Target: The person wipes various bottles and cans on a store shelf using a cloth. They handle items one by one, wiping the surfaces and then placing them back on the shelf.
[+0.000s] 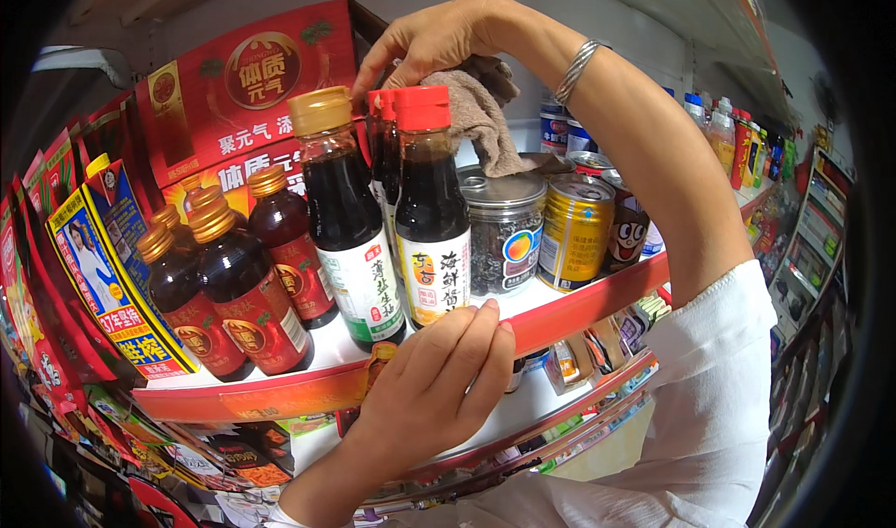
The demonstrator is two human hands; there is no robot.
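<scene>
My right hand (437, 41) arches over the bottles from the right, a silver bangle on its wrist. It holds a brown-grey cloth (479, 108), which hangs down behind the bottles. Its fingertips are close to a red-capped bottle (374, 132), mostly hidden behind two sauce bottles. In front stand a soy sauce bottle with a gold cap (353, 248) and a sauce bottle with a red cap (432, 241). My left hand (437, 381) rests at the front edge of the shelf (581, 307), fingertips just below the red-capped bottle. Its thumb is hidden.
Several dark bottles with gold caps (252, 304) and a yellow-blue carton (122, 262) stand at left. Red gift boxes (248, 80) lie behind. A clear jar with a metal lid (505, 234) and a yellow can (575, 230) stand at right. A lower shelf (532, 416) holds packets.
</scene>
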